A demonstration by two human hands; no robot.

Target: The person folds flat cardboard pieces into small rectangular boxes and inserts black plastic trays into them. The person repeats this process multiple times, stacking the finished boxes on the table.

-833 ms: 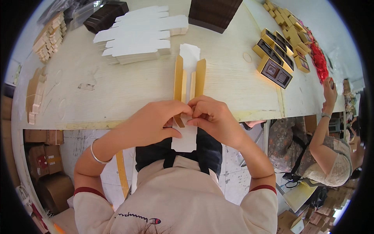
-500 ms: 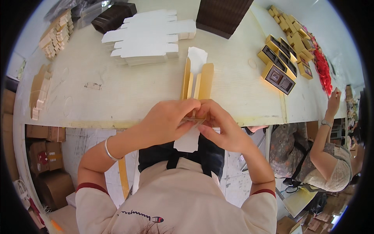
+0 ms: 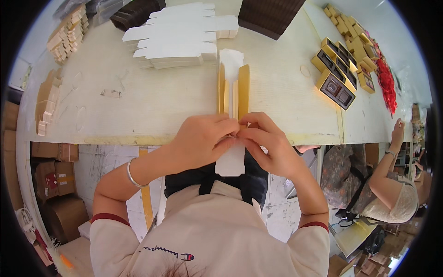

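Note:
A partly folded cardboard box (image 3: 243, 92), gold outside and white inside, lies at the table's front edge. Its gold sides stand up, one white end flap points away from me and another hangs over the edge above my lap. My left hand (image 3: 205, 136) pinches the near end of the box from the left. From the right, my right hand (image 3: 265, 141) closes its thumb and fingers on the same end, and the fingertips of both hands meet there. The fingers hide the near corners. Beyond the box lies a stack of flat white box blanks (image 3: 173, 39).
Dark brown stacked trays (image 3: 270, 16) stand at the back. Gold boxes with dark inserts (image 3: 337, 90) sit at the right, near red ribbon (image 3: 385, 85). Folded blanks (image 3: 48, 101) lie at the left. Another person's arm (image 3: 392, 147) reaches in at the far right.
The box has turned slightly straighter, its gold sides now nearly parallel. My right fingers have shifted their grip at the near end. The whole view has tilted a little.

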